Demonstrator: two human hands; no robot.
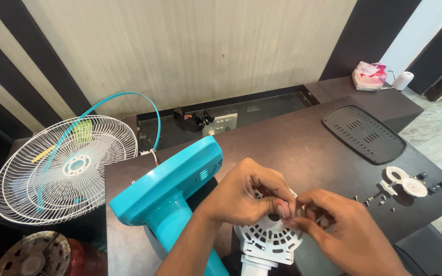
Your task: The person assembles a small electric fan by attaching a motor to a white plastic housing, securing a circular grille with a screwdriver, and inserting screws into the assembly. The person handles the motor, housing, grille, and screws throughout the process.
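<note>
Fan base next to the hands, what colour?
Turquoise blue; the fan base shows clearly in the head view, beside the left hand.

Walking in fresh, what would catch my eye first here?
Probably the two bare hands at bottom centre, left hand and right hand, pinching together over a round white slotted plastic fan housing. Just left of them lies a bright turquoise plastic fan base on the dark brown table. Far left, white wire fan grilles lean against the wall.
</note>
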